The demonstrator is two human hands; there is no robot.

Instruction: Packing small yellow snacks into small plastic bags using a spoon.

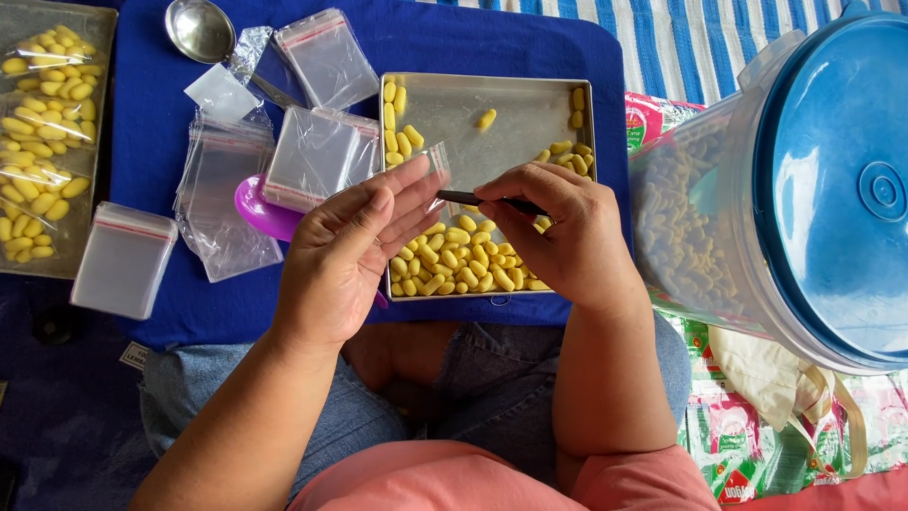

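Observation:
My left hand (355,251) holds a small clear zip bag (437,166) pinched at its fingertips above a square metal tray (492,95). My right hand (558,227) grips a thin dark stick (463,198), its tip pointing toward the bag's mouth. Many yellow capsule-shaped snacks (463,260) lie in the tray's near half, with a few along its left and right edges. Both hands hover over the tray, nearly touching each other.
Stacks of empty clear zip bags (317,156) and a purple scoop (263,210) lie left of the tray on a blue cloth (151,95). A metal spoon (200,30) lies at the back. Filled bags sit in a left tray (43,142). A large blue-lidded tub (804,180) stands right.

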